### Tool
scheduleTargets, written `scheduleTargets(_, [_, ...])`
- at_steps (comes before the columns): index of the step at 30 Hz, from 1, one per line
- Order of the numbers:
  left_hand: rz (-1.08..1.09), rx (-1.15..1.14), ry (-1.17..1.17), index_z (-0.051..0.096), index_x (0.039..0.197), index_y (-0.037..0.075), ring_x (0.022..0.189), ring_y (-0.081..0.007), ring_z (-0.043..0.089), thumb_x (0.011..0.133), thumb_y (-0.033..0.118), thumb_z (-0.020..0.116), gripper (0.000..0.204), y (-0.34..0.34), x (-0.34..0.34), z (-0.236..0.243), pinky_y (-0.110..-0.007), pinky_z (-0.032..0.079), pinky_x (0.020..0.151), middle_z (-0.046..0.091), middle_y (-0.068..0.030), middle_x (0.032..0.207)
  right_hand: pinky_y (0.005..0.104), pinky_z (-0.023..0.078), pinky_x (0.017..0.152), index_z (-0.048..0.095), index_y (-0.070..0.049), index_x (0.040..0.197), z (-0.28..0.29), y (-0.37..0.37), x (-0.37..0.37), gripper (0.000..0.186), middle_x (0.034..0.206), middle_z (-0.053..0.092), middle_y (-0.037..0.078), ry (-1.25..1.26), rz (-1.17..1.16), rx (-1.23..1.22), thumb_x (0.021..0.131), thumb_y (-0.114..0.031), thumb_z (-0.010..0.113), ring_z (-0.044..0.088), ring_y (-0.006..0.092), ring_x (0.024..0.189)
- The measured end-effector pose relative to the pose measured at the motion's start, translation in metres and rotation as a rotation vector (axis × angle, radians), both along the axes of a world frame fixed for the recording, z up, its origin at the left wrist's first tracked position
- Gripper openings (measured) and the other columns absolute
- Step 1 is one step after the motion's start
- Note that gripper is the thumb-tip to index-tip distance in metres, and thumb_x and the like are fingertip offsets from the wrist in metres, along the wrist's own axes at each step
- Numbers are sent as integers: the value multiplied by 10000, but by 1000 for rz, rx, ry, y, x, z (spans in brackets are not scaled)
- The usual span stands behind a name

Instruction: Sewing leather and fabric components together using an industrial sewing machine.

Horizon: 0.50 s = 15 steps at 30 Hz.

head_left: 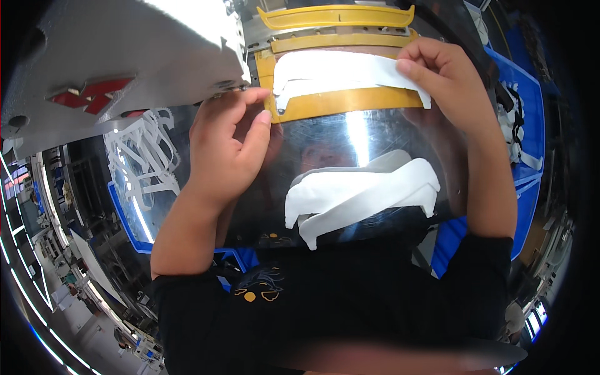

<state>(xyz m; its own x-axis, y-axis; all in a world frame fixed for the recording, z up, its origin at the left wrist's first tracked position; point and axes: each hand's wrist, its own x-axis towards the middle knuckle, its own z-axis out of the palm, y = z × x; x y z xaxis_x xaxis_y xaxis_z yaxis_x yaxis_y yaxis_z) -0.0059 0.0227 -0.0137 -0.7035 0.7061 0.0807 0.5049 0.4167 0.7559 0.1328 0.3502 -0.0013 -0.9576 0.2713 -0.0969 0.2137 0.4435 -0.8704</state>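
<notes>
A white curved cut piece (340, 72) lies on a yellow mould plate (350, 100) under a grey machine head (125, 56). My left hand (228, 140) pinches the piece's left end at the plate's corner. At the piece's right end, my right hand (440, 75) grips it with fingers curled. Below them a shiny metal platen (362, 140) mirrors the scene. Two stacked white cut pieces (362, 197) rest on that platen near me.
A blue crate (528, 125) with white and black parts stands at the right. White cut scrap (147, 156) fills a blue bin (125, 219) at the left, seen partly as reflection. A yellow curved part (334, 15) sits at the far top.
</notes>
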Motion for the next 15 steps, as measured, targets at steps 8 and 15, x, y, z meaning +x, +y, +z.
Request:
scheduleTargets(8, [44,-67,295,771,1284,24,902,-301,676,908,239,863,442,13,-1,-6,-428,555,839,689,-96,951,317,564,757,783,-63,1083,5,-2,3,105,882,749,79,387,125,710,1036,-150,750,717,188,808])
scheduleTargets(15, [-19,8,224,722,1390,-12,817,-210,638,892,260,910,598,8,6,2,-350,545,744,647,-61,902,317,583,651,796,-58,1161,38,-10,18,300,892,750,125,744,332,741,866,-31,847,736,237,754])
